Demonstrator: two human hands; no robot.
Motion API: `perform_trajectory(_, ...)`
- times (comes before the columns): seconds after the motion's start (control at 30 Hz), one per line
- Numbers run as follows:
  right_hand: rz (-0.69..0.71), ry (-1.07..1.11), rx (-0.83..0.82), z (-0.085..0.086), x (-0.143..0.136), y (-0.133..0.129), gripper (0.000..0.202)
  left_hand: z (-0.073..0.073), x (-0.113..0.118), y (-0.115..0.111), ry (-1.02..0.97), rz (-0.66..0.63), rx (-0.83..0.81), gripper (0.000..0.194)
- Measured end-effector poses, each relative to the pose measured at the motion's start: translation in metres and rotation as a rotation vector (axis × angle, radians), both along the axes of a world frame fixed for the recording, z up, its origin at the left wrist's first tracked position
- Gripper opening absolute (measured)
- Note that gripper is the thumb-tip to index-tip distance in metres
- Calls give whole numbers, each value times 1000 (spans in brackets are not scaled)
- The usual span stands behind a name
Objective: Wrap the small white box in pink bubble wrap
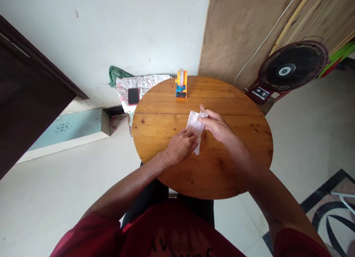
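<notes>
Two hands meet at the middle of our round wooden tabletop (222,168). Our left hand (181,146) presses curled fingers on the near end of a crumpled clear bubble-wrap piece (195,127); our right hand (217,125) pinches its far end. At twelve o'clock, an orange-and-blue tape dispenser (181,84) stands untouched; no tape shows on the wrap.

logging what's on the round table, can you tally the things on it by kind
bubble-wrap bundle, held by the left hand and the right hand: 1
orange and blue tape dispenser, at the far edge of the wooden table: 1
total: 2
</notes>
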State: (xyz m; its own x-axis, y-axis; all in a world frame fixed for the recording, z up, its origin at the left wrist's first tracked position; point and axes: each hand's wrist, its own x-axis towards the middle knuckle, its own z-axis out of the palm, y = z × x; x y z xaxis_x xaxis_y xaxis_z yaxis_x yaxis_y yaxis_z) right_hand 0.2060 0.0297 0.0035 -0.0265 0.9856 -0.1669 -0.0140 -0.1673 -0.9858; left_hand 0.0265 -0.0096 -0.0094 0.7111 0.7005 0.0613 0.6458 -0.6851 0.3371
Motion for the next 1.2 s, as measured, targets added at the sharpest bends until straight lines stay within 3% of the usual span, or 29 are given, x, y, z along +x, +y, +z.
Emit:
perform_trajectory(0.33,102,88,45,4,3,-17,32,-31,-4,-3,-278,110,32,20)
perform_trajectory(0.57,-26,-203,67,8,-15,-9,32,-34,1,-8,-271,280,60,40)
perform_trajectory(0.7,-95,-364,138,8,-20,-4,29,-36,2,-9,-318,353,1,46)
perform_trajectory(0.97,57,-321,227,11,-4,-22,20,-44,5,-10,-518,512,-229,45)
perform_trajectory(1.03,81,-267,231,8,-1,-25,21,-45,6,-10,-558,542,-271,50)
perform_trajectory(1.2,113,-282,287,5,1,-31,21,-46,7,-10,-598,586,-272,86)
